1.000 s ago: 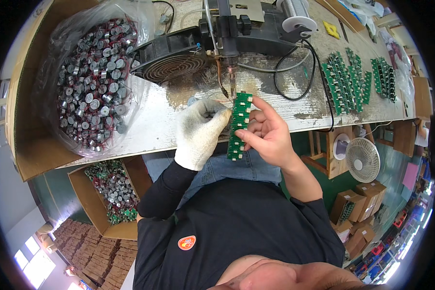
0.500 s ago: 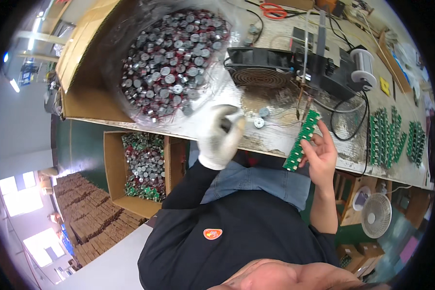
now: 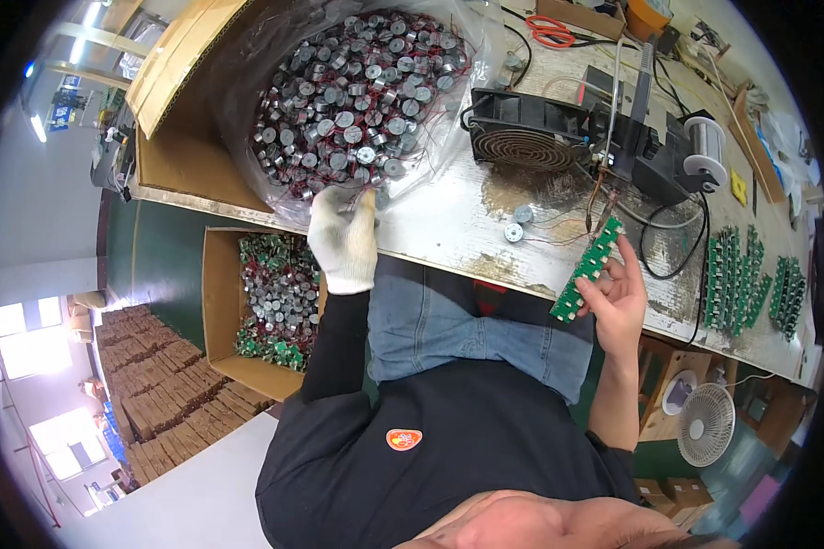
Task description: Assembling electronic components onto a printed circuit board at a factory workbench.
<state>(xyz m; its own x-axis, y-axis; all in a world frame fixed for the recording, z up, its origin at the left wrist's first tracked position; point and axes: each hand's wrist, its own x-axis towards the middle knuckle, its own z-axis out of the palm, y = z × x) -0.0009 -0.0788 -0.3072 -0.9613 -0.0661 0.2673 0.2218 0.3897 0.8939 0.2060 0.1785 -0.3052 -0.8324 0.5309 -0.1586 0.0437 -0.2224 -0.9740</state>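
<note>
My left hand [image 3: 343, 242], in a white glove, is at the table's front edge, by the near rim of a clear plastic bag [image 3: 435, 151]. The bag holds a heap of small round silver motors [image 3: 352, 119] with thin red wires. Its thumb and fingers are apart, with nothing visible between them; the fingertips are partly hidden. My bare right hand [image 3: 618, 297] grips a green circuit board strip [image 3: 588, 268] between thumb and fingers. The strip is tilted, its upper end just below a soldering tip [image 3: 604, 197]. Two loose motors, a grey one [image 3: 522, 213] and a paler one [image 3: 514, 232], lie left of the strip.
A black fan [image 3: 528, 133] and a solder wire spool [image 3: 705, 146] stand behind. Several green board strips [image 3: 723, 279] lie at the right. A cardboard box [image 3: 224, 316] of motors and boards sits below the table's left. Red-handled scissors [image 3: 551, 32] lie at the back.
My left hand has moved left, from beside the two loose motors to the bag's near rim. The right hand still holds the strip below the soldering tip. The whole view has shifted slightly.
</note>
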